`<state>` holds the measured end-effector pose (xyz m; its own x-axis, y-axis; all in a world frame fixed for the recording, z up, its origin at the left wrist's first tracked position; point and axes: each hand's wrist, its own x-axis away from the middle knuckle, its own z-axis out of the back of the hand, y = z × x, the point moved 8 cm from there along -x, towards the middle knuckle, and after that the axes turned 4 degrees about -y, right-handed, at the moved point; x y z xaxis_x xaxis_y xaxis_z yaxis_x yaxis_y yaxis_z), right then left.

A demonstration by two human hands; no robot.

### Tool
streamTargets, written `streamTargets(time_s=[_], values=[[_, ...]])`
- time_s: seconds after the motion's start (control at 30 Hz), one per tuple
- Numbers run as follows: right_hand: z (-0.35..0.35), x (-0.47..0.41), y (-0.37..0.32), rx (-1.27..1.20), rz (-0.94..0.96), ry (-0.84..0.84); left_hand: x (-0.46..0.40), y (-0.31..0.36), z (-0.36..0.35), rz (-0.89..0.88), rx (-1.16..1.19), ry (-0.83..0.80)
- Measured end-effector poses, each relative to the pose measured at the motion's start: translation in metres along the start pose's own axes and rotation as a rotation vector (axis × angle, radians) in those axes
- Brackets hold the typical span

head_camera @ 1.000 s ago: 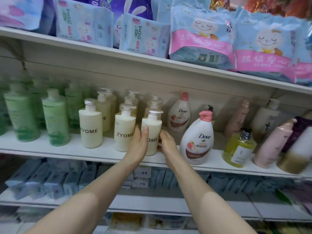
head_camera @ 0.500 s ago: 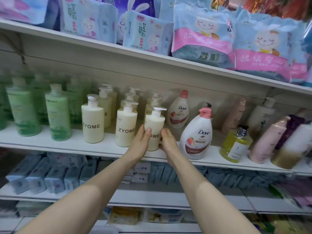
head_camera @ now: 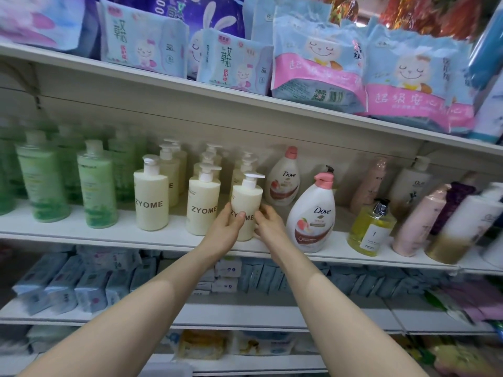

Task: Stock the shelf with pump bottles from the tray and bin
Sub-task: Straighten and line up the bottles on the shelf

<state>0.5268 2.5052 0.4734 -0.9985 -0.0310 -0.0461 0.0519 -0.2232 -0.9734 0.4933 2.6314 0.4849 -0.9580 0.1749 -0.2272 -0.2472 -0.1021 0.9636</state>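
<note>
Item: cream pump bottle [head_camera: 246,206], white pump head with the spout pointing right, dark "ZYOME" lettering partly covered by fingers. Stands upright at the front edge of the middle shelf [head_camera: 109,236], rightmost in the front row of matching bottles.

Grip: left hand [head_camera: 227,229] curled round the bottle's lower left side, thumb across the label; right hand [head_camera: 268,223] against its lower right side, fingers bent onto it. Both hands hold the bottle between them.

Neighbours: two more ZYOME bottles [head_camera: 151,195] to the left in front, further ones ranked behind. Green bottles [head_camera: 94,190] farther left. A white Dove bottle with pink cap [head_camera: 311,216] just to the right, another Dove bottle [head_camera: 283,179] behind. A yellow bottle [head_camera: 370,229] and tilted pink and dark bottles at far right.

Upper shelf: blue and pink soft packs [head_camera: 318,66]. Lower shelf: pale blue packs [head_camera: 65,284].
</note>
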Motion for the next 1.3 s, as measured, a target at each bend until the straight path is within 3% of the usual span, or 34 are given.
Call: streamTargets(time_s=[0.2, 0.43, 0.67, 0.83, 0.93, 1.3], values=[[0.014, 0.045, -0.007, 0.106, 0.087, 0.056, 0.027, -0.008, 0.004, 0.087, -0.084, 0.156], [0.072, 0.087, 0.003, 0.137, 0.214, 0.226, 0.039, -0.008, -0.055, 0.04, -0.17, 0.008], [0.158, 0.085, -0.003, 0.242, 0.296, 0.426, 0.008, 0.005, -0.106, 0.002, -0.214, 0.025], [0.185, 0.051, 0.034, 0.338, 0.072, 0.199, -0.014, -0.001, -0.125, -0.009, -0.225, 0.105], [0.179, 0.035, 0.049, 0.295, 0.063, 0.045, -0.019, -0.007, -0.131, 0.008, -0.223, 0.157], [0.157, 0.0, 0.054, 0.196, 0.095, -0.091, -0.03, -0.017, -0.114, -0.025, -0.35, 0.233]])
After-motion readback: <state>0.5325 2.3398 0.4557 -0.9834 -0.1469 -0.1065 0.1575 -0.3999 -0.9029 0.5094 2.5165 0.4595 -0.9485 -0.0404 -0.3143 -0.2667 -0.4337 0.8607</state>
